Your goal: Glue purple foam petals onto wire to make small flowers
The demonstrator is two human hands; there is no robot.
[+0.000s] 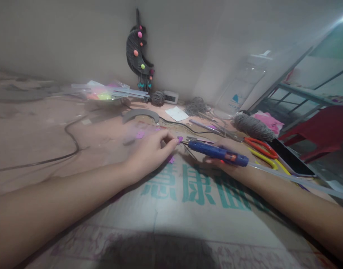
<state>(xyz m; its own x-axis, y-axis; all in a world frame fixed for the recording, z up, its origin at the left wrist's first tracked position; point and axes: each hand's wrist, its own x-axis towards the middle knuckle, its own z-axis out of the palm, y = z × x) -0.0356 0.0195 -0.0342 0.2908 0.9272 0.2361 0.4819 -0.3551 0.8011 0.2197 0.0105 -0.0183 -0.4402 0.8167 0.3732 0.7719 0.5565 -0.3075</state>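
Observation:
Between the thumb and fingertips of my left hand point(149, 151) is a small purple piece point(179, 139), its exact shape too small to make out. My right hand point(230, 149) is closed round a blue hot glue gun point(206, 149). The gun's nozzle points left and meets or nearly meets the purple piece. A long clear glue stick point(289, 177) runs out of the gun's back end to the right. More purple pieces point(140, 134) lie beside and below my left hand on the printed cardboard point(166, 216).
Orange-handled scissors point(261, 147), a phone point(291, 157) and grey yarn point(252, 127) lie on the right. Behind stand a clear bottle point(238, 89), a bowl with glue sticks point(110, 90) across it and a decorated grey crescent point(136, 52). A black cord point(72, 140) crosses the left.

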